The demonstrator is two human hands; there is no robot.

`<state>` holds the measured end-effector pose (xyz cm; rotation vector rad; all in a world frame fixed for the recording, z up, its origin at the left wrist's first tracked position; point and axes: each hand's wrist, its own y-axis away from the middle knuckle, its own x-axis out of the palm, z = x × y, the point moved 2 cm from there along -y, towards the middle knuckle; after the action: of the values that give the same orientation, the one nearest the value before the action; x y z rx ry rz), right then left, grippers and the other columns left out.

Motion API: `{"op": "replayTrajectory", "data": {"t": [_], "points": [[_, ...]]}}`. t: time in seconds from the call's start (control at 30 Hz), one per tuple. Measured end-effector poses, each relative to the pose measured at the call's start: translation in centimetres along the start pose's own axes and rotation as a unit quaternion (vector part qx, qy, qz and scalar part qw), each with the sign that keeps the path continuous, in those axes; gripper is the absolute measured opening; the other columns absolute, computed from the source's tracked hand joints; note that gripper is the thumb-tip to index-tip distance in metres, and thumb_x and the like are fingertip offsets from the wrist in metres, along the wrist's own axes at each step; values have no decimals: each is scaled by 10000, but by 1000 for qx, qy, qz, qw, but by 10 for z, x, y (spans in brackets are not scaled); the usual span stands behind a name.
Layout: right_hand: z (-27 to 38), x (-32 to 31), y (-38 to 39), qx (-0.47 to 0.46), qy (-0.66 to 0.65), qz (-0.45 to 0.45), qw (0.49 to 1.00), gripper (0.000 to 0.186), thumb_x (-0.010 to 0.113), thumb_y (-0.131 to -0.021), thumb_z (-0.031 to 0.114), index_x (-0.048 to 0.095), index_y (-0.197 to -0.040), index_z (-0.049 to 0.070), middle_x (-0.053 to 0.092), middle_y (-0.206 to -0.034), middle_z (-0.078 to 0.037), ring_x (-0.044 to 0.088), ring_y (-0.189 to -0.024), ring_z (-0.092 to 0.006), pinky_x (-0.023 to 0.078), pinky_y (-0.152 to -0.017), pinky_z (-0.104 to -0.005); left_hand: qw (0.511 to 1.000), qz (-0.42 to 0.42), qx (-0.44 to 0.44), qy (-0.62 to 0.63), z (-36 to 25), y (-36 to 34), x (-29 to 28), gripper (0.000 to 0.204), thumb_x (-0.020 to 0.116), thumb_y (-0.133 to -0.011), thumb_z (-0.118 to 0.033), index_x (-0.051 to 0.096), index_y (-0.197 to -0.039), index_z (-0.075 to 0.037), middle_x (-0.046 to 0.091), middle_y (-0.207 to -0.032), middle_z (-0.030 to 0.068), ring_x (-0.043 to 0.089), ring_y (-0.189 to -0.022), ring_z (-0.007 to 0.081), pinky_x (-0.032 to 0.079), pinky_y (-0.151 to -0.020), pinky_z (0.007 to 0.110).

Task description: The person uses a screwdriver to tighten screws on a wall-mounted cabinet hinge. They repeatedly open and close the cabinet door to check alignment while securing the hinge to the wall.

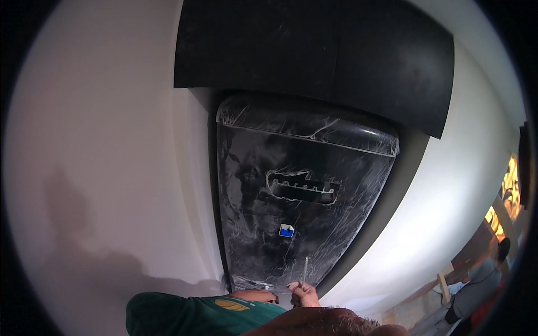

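Observation:
A tall black refrigerator (252,168) stands before me, wrapped in clear, wrinkled plastic film. The film is torn open around the raised lettering, and a small blue and white sticker (286,230) sits below. At the lower part of the door is my right hand (304,294), its fingers curled closed. From them a thin pale rod (306,270) points up in front of the door; its kind is unclear. My left forearm (252,294) reaches in from the green sleeve, close to the door's lower left; its hand and fingers are hidden.
Black cabinets (314,45) overhang the refrigerator. A pale wall (106,140) lies to the left, with shadows on it, and a white wall (403,241) curves along the right. Far right, a person in grey (479,288) is near a wooden piece (445,285).

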<state>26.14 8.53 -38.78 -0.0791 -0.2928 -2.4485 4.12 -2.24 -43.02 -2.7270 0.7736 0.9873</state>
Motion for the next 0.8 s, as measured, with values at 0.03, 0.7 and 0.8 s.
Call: {"op": "replayTrajectory", "data": {"t": [0.03,0.7,0.8], "points": [[12,-6,-1,-31,56,-9,998,175,673,-1019,169,733,-1089,22,581,-707,36,520,-624,-61,435,-589,-252,999,-1,14,30,-7,2,-2,432,496,-1051,-342,570,-1389,-83,540,-1408,160,506,-1362,284,371,-1155,387],[653,66,-17,-568,632,-441,287,599,516,-901,-22,571,-1480,122,523,-1564,-87,588,-1330,-366,469,-1146,-472,885,-448,-126,-6,-84,143,-211,371,712,-989,-211,658,-1319,-51,762,-1090,141,735,-1023,255,551,-930,372],[669,50,-15,-543,663,-440,269,615,536,-895,1,559,-1496,127,501,-1583,-85,582,-1343,-356,469,-1147,-468,916,-379,-126,28,-78,137,-214,383,720,-982,-169,642,-1340,-58,766,-1089,131,742,-1018,250,551,-929,380]]}}
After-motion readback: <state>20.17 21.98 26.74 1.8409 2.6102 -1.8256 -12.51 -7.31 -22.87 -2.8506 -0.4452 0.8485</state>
